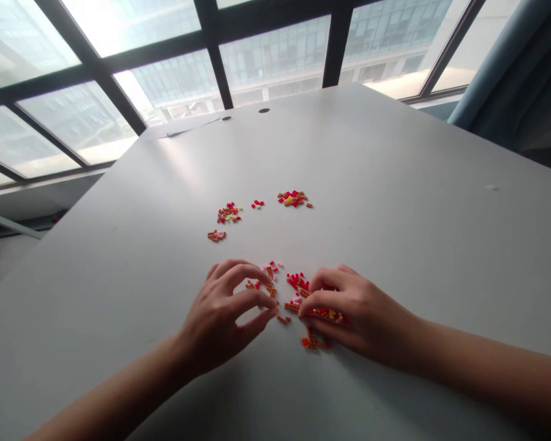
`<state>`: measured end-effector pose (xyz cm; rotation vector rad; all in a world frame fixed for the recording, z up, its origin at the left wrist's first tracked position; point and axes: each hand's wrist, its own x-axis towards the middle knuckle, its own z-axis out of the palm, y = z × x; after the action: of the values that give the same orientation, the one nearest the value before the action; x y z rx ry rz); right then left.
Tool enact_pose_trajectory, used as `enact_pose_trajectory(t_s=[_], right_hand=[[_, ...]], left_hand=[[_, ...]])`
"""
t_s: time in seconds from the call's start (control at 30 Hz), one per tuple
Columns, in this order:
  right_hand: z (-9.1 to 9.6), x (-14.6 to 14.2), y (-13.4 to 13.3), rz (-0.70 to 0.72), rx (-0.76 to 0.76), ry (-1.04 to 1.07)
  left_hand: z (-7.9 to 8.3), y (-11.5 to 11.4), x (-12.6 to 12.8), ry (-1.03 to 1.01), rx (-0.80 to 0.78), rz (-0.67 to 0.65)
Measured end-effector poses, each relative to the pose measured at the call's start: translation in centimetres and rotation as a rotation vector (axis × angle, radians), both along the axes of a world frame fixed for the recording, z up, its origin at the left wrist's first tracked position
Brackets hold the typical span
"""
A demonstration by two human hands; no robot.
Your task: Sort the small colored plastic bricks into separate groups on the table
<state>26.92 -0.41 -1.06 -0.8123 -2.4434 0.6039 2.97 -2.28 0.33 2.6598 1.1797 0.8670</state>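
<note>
My left hand hovers at the left side of a loose scatter of small toy building bricks, brown, red and pink. Its fingers curl, and the thumb and index tips come together; whatever is between them is too small to make out. Over a denser heap of bricks in red, brown, pink and yellow, my right hand bends with thumb and index tips close together. More bricks show beneath its palm, partly hidden. Just below that hand lie a few orange and brown bricks.
Farther out on the white table are separate brick piles: a mixed one, a small brown and pink one, a tiny red one and another with yellow. Windows and a blue curtain stand behind.
</note>
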Motion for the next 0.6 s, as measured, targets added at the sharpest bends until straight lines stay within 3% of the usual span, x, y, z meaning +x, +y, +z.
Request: enact_pose_trajectory(t_s=[0.3, 0.6], right_hand=[[-0.4, -0.2, 0.6, -0.064, -0.020, -0.010], [-1.5, -0.4, 1.0, -0.172, 0.094, 0.158]], left_hand=[[-1.5, 1.0, -1.7, 0.083, 0.107, 0.140], [-2.0, 1.3, -3.1, 0.073, 0.068, 0.117]])
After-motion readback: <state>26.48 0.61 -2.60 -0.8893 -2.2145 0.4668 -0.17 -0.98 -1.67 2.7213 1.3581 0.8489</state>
